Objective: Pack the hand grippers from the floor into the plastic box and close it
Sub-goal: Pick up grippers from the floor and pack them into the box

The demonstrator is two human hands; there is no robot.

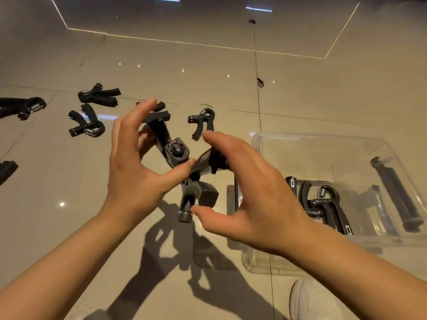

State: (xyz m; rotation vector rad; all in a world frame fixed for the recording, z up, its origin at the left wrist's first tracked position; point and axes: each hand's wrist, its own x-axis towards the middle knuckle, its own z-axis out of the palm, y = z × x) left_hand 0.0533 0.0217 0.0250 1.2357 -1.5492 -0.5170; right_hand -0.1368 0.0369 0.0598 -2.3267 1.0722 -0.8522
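Both hands are raised above the floor in the middle of the view. My left hand point(136, 167) holds a black hand gripper point(171, 146) between curled fingers and thumb, its round knob facing me. My right hand point(249, 197) holds a second black hand gripper point(196, 199) between thumb and curved fingers, just below the first one. The clear plastic box point(346, 162) stands open on the floor at the right, with hand grippers point(323, 202) lying inside. Several more hand grippers point(86, 122) lie scattered on the floor to the left and behind my hands.
One loose hand gripper point(202, 122) lies just left of the box's far corner. A white shoe point(316, 299) is at the bottom right, next to the box's near edge. The floor is glossy beige tile with dark seams.
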